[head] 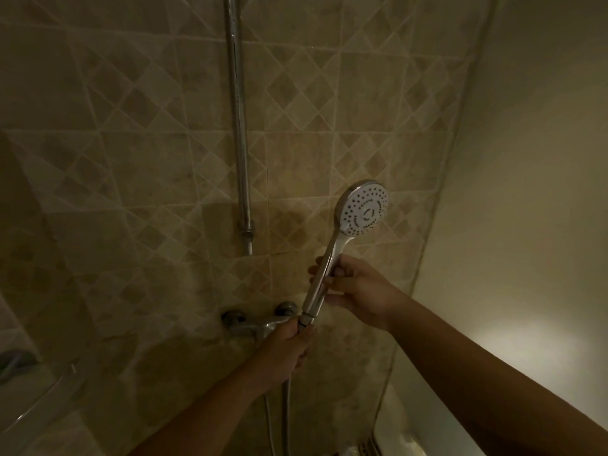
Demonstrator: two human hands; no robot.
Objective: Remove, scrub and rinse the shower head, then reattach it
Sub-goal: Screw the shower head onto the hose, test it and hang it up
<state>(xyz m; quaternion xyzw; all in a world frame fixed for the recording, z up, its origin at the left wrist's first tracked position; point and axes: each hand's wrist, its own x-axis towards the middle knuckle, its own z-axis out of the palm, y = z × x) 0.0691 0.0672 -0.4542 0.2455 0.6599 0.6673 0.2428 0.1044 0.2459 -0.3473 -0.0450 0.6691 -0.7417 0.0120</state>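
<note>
Head view: right hand [357, 291] grips the chrome handle of the shower head [361, 212], held upright in front of the tiled wall [148, 159], white spray face toward the camera, right of the vertical riser pipe [239, 126]. Left hand [286, 350] is curled round the hose [285, 416] connector at the handle's lower end, just in front of the wall mixer tap [256, 324].
</note>
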